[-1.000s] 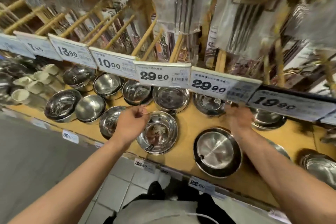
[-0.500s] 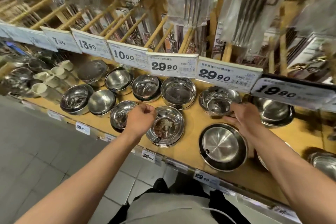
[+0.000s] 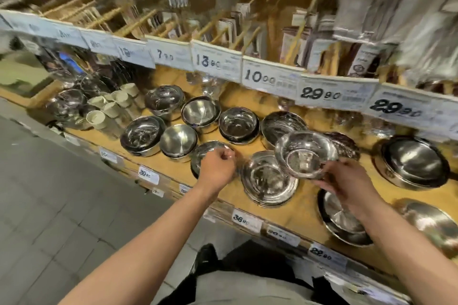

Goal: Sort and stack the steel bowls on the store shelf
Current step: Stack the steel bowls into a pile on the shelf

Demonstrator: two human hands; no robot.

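Steel bowl [image 3: 306, 155]: pinched at near rim by right hand [image 3: 347, 184], tilted, above bowl stack [image 3: 269, 179]; left hand [image 3: 218, 168] curled on neighbouring bowl [image 3: 205, 152] rim, grip unclear

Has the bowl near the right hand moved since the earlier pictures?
Yes. The right hand now holds the bowl lifted, nearer and left, over the stack.

A steel bowl [image 3: 305, 155] is held tilted by the right hand [image 3: 347, 182] above the wooden shelf [image 3: 304, 208]; at nine o'clock, a flat bowl's rim [image 3: 210, 148] is pinched by the left hand [image 3: 216, 171].

Left hand [image 3: 216, 168] apparently fisted, right hand [image 3: 347, 181] gripping, both arms extended
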